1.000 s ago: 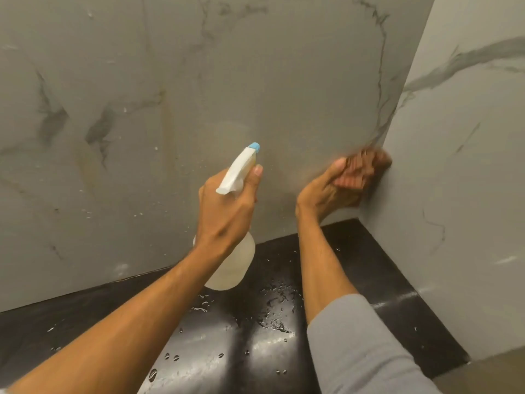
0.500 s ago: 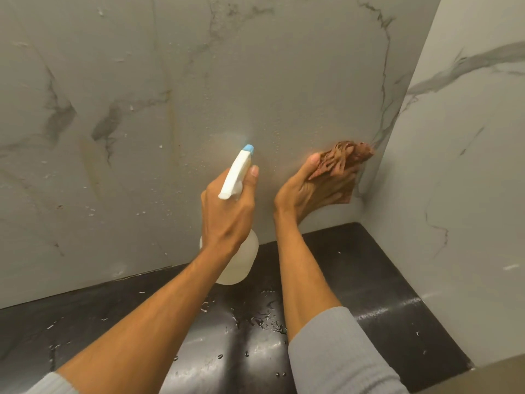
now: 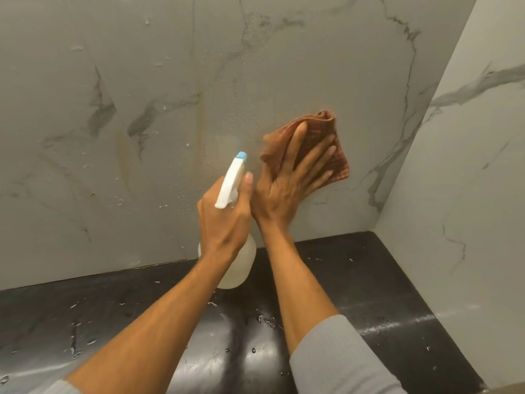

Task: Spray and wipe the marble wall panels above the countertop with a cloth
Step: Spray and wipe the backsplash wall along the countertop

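Observation:
My left hand (image 3: pixel 223 220) grips a white spray bottle (image 3: pixel 237 265) by its trigger head, its blue nozzle aimed at the back marble wall panel (image 3: pixel 159 89). Droplets dot that panel left of centre. My right hand (image 3: pixel 287 189) presses a brown cloth (image 3: pixel 321 137) flat against the same panel with fingers spread, just right of the nozzle. The cloth sits a short way above the black countertop (image 3: pixel 355 282).
A second marble wall panel (image 3: pixel 468 194) meets the back panel in a corner at the right. The black countertop is wet, with droplets and streaks across it. Its front right edge shows at the lower right.
My right hand has slid the cloth left and upward, away from the corner toward the middle of the back panel. The spray bottle has stayed about where it was.

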